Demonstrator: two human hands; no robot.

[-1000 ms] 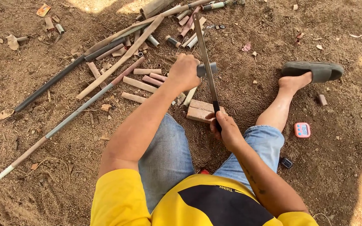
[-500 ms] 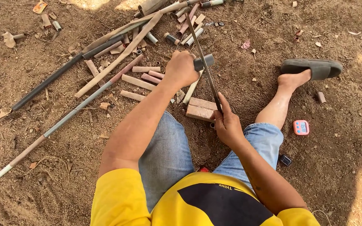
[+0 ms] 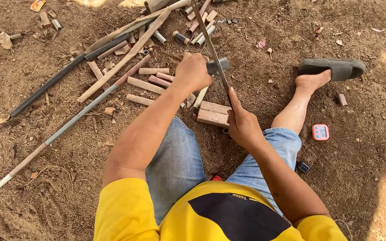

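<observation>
Near the upper middle of the frame, the left hand is closed around a short grey pipe piece, holding it above the dirt. The right hand, just below and to the right, grips the lower end of a long thin saw blade that slants up toward the top edge and crosses the pipe piece. A brick lies on the ground between the hands. Cut pipe pieces are scattered at upper left, and a long pipe runs toward the lower left. A pink timer lies at right, below a grey sandal.
</observation>
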